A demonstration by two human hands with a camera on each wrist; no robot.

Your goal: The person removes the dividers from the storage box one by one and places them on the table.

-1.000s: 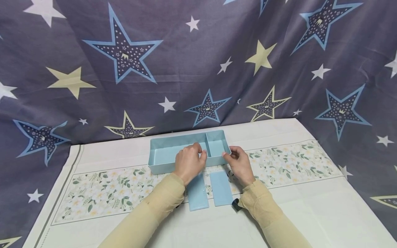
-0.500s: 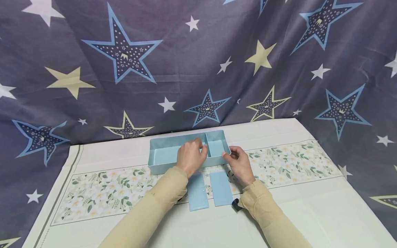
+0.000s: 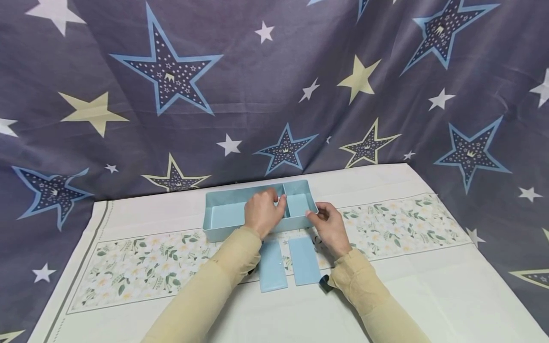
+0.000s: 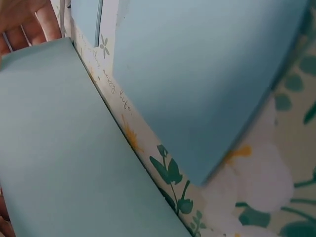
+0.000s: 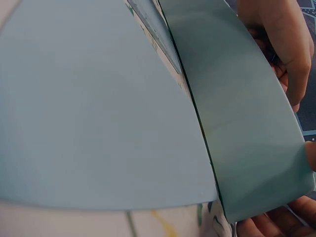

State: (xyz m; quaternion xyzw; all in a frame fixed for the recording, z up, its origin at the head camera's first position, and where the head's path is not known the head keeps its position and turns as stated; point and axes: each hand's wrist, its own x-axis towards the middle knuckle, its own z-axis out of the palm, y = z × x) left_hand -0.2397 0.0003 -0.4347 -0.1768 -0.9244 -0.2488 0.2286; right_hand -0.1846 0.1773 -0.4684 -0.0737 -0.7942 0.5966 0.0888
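Observation:
A light blue rectangular box, open at the top, stands on the table with an upright divider toward its right end. My left hand reaches over the front wall into the longer compartment, fingers bent, thumb beside the divider; its fingertips are hidden, so I cannot tell if they hold anything. My right hand grips the box's front right corner, thumb over the rim and fingers outside. In the right wrist view the left hand dips behind the box wall.
Two flat light blue rectangular panels, a left one and a right one, lie side by side before the box. A white cloth with a floral band covers the table. A star-patterned curtain hangs right behind.
My left hand has shifted slightly forward inside the box, and its thumb now points more upward beside the divider. The right hand keeps its grip; box and panels stay put.

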